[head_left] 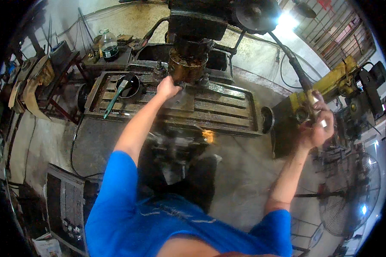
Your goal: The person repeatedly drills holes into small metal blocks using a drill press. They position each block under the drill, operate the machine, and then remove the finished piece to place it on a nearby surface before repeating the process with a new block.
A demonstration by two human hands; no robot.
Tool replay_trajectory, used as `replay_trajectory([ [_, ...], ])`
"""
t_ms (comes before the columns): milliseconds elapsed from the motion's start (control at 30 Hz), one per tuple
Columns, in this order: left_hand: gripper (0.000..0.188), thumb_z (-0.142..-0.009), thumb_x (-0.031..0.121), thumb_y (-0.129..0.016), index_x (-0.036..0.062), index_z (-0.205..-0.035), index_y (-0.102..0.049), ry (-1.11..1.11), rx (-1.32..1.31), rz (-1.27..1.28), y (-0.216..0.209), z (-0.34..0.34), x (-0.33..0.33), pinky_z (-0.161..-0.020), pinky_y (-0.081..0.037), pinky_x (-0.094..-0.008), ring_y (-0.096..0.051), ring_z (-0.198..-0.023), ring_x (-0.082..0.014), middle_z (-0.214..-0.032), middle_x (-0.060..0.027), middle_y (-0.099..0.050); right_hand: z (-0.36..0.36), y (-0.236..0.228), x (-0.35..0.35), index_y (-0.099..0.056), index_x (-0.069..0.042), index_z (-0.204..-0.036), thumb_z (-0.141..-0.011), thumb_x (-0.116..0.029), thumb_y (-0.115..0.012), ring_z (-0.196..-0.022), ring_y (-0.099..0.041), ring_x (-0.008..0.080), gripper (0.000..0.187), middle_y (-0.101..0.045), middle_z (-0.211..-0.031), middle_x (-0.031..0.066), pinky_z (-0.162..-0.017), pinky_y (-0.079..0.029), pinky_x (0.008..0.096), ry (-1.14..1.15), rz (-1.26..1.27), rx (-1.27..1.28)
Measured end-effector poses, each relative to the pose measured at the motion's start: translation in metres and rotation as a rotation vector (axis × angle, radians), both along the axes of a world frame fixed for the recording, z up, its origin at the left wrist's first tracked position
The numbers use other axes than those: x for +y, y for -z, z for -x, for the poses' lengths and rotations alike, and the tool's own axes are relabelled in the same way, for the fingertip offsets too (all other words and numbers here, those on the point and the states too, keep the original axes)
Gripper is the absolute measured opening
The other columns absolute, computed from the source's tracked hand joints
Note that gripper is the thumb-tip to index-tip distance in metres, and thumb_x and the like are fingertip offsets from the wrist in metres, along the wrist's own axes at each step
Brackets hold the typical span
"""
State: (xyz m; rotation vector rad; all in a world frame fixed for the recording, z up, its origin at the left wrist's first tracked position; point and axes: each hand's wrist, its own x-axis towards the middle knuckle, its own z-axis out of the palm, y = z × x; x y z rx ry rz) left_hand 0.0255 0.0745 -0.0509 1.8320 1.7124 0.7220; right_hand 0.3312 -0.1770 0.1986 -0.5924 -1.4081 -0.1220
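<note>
**Two bare hands at a drilling machine, one low by the spindle, one at the lever**

I see a person in a blue shirt (pixel 116 184) before a dark machine. The left hand (pixel 169 88) is beside the brown, greasy spindle (pixel 188 64), low above the slotted table (pixel 244 118). Its fingers are curled inward, but I cannot tell if they pinch something. The right hand (pixel 317 128) is blurred; its fingers appear wrapped around the lower end of a long lever (pixel 297 68), which slopes down from the machine's head, to the right of the spindle. On the table's left part stands a round dark pot (pixel 133 89), and a brush with a green handle (pixel 112 104) leans across its rim. Behind it, a clear bottle (pixel 109 45) stands on a bench.
</note>
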Motion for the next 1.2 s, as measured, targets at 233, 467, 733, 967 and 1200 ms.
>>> replay_trajectory([
  [233,0.042,-0.062,0.027,-0.074,-0.0021,-0.088,-0.058,0.039,-0.001,0.027,-0.036,-0.002,-0.023,-0.066,-0.049,-0.04,-0.062,-0.073,-0.0323,-0.074,-0.0164,-0.064,0.003,0.022,0.003,-0.04,-0.005,-0.065,-0.074,-0.032,-0.065,-0.099,-0.051,0.0398,0.038,-0.053,-0.078,0.0127,-0.094,-0.029,0.0549,-0.036,-0.041,0.064],
  [467,0.05,-0.07,0.024,-0.069,0.0098,-0.115,-0.053,0.116,0.028,-0.258,-0.047,0.055,-0.054,-0.064,-0.048,-0.0383,-0.062,-0.071,-0.0284,-0.075,-0.0128,-0.063,0.001,0.015,0.002,-0.04,-0.004,-0.065,-0.073,-0.026,-0.059,-0.1,-0.05,0.0399,0.03,-0.053,-0.079,0.0135,-0.095,-0.028,0.0545,-0.127,-0.003,0.077],
  [733,0.055,-0.068,0.023,-0.066,0.0175,-0.12,-0.052,-0.137,0.614,-0.579,-0.074,0.183,-0.139,-0.064,-0.049,-0.0407,-0.061,-0.075,-0.0314,-0.081,-0.0142,-0.062,0.001,0.011,0.007,-0.039,-0.004,-0.066,-0.075,-0.016,-0.053,-0.098,-0.051,0.0422,0.021,-0.053,-0.077,0.0139,-0.095,-0.029,0.0575,-0.167,-0.089,0.144],
  [967,0.046,-0.066,0.021,-0.062,0.013,-0.111,-0.058,-0.154,0.605,-0.469,-0.043,0.208,-0.134,-0.057,-0.047,-0.0448,-0.06,-0.066,-0.0334,-0.07,-0.0176,-0.061,0.009,0.018,0.007,-0.039,-0.002,-0.063,-0.065,-0.007,-0.044,-0.097,-0.053,0.04,0.007,-0.053,-0.076,0.0155,-0.093,-0.032,0.0565,-0.035,-0.031,0.181],
  [1200,0.026,-0.082,0.018,-0.061,-0.0003,-0.1,-0.06,-0.159,-0.771,0.111,-0.067,0.156,-0.165,-0.043,-0.034,-0.0223,-0.05,-0.057,-0.0073,-0.078,-0.0028,-0.06,0.0,0.012,0.007,-0.036,-0.002,-0.062,-0.066,-0.004,-0.043,-0.096,-0.05,0.0399,0.008,-0.051,-0.077,0.0142,-0.093,-0.033,0.0564,-0.094,-0.074,0.135],
])
